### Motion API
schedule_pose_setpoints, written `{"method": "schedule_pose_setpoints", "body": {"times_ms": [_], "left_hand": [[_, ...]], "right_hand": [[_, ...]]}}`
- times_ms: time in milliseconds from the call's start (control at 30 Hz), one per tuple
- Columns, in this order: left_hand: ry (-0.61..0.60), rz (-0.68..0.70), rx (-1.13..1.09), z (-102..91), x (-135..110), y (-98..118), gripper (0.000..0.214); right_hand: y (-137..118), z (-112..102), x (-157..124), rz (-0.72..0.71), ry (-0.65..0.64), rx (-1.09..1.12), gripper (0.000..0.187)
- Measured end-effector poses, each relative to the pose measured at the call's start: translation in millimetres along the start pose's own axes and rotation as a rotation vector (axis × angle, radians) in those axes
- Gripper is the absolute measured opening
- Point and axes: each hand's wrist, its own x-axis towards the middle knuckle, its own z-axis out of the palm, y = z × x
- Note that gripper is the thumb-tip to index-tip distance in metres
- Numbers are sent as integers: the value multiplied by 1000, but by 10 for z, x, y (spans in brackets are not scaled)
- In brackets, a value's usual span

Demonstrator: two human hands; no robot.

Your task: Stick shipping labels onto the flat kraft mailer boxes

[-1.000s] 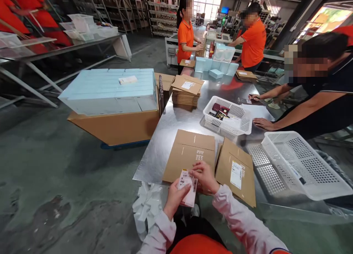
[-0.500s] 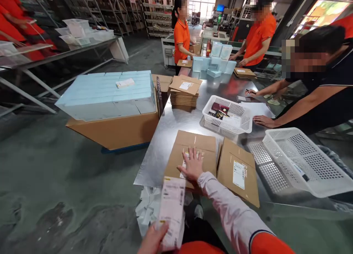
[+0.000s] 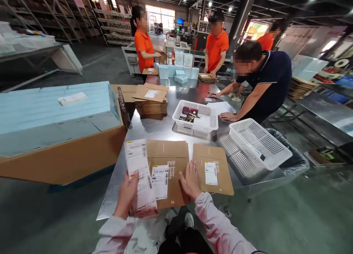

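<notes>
Pinching a likely limp label strip (image 3: pixel 138 162) by its left edge, the left hand (image 3: pixel 126 195) is closed; the right hand (image 3: pixel 191 182), open, touches the probably stiff left mailer (image 3: pixel 177 189), best held by its edges, on the counter (image 3: pixel 157 128).

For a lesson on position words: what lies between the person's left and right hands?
The head view shows part of the label strip in the left hand, then a flat brown carton bearing a white label, up to the right hand.
</notes>
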Motion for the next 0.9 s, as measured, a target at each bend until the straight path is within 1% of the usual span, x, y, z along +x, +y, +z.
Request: {"method": "schedule_pose_setpoints", "body": {"times_ms": [67,100,167,200,233,267,300,333,367,400,467,500,533,567,600,667,733,800,833,900], "left_hand": [[-107,-153,-283,18,-185,309,42],[-158,-211,-378,61,-282,467,45],[-237,-258,-475,197,-458,709,50],[-263,-257,-495,273,-536,768,52],[-282,-245,-511,345,-607,777,55],[-297,-234,-519,410,-677,737,59],[-309,-224,-524,466,-746,657,62],[-322,-217,-527,511,-817,546,66],[-345,-211,-520,548,-890,418,68],[-384,-203,-502,576,-960,288,68],[-479,-154,-433,601,-1080,75,63],[-508,-114,-397,597,-1120,10,59],[-513,-77,-370,583,-1145,-24,56],[-492,-47,-357,560,-1155,-30,53],[-450,-30,-362,531,-1154,-15,52],[-357,-42,-397,474,-1133,39,48],[-307,-73,-411,442,-1124,67,45],[-267,-82,-403,455,-1144,34,45],[-228,-77,-396,475,-1163,-4,46],[-98,-68,-379,527,-1198,-100,51]], "right_hand": [[211,-242,38,0,141,235,79],[368,-422,56,11,216,351,80],[727,-847,90,41,318,500,80],[890,-1057,103,71,336,502,79],[1013,-1239,111,128,347,454,80],[1080,-1373,110,193,350,381,80],[1078,-1446,97,247,339,306,81],[1008,-1452,69,264,303,263,81],[877,-1390,23,232,217,280,81],[702,-1272,-40,155,89,362,81],[302,-936,-209,-24,-223,668,80],[118,-759,-307,-38,-270,816,74],[-38,-603,-403,-36,-305,937,68],[-159,-480,-489,-22,-309,1008,61],[-245,-397,-557,-14,-311,1031,57],[-341,-355,-613,-42,-380,986,56],[-396,-431,-563,-66,-408,864,54],[-455,-548,-463,-92,-392,678,39],[-487,-596,-414,-121,-389,583,32],[-541,-636,-336,-191,-415,438,27]]}}
